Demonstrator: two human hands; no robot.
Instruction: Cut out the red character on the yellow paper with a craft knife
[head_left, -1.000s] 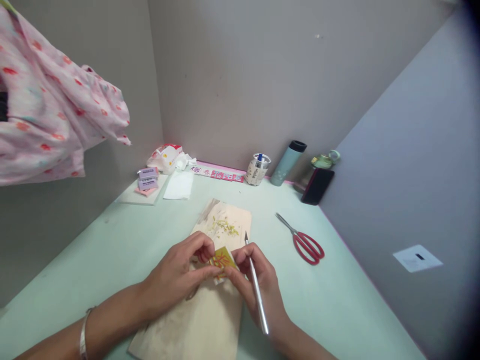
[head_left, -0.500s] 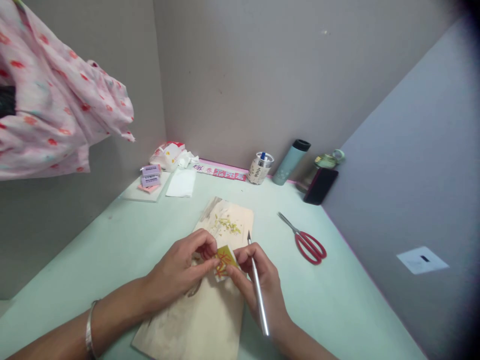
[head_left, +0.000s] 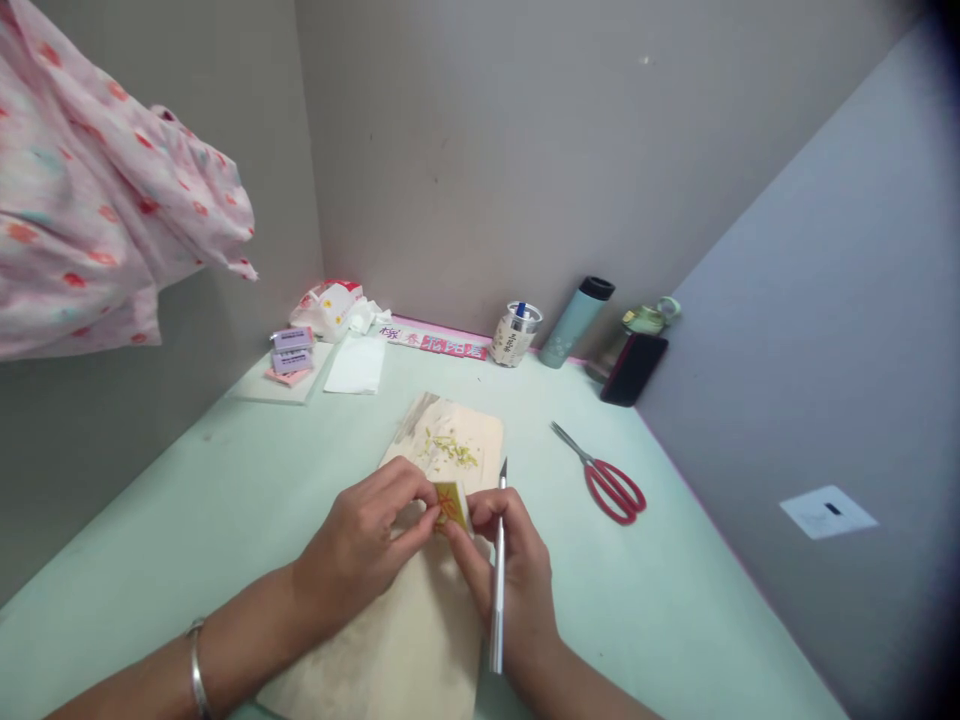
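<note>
A small rubber stamp block (head_left: 451, 503), white at its edge, has a yellow face with orange-red marks. My left hand (head_left: 373, 520) pinches its left side between thumb and fingers. At its lower right, the thumb and fingers of my right hand (head_left: 514, 570) are closed on it too. That hand also carries a silver craft knife (head_left: 499, 590), lying across the fingers with its blade pointing away from me. Below both hands is a wooden board (head_left: 420, 640), and yellow-green shavings (head_left: 452, 450) are scattered on its far part.
Red-handled scissors (head_left: 615, 490) lie right of the board. Along the back stand a can (head_left: 515, 338), a blue-green tumbler (head_left: 576, 325), a green bottle (head_left: 651, 316) and a phone (head_left: 635, 370). Wrapped erasers (head_left: 292, 352) and white paper (head_left: 356, 366) are at back left. Patterned cloth (head_left: 112, 200) hangs upper left.
The block has been tilted, so its white side edge shows more and its face looks narrower. The craft knife has swung to nearly upright in the view. Both hands keep their hold.
</note>
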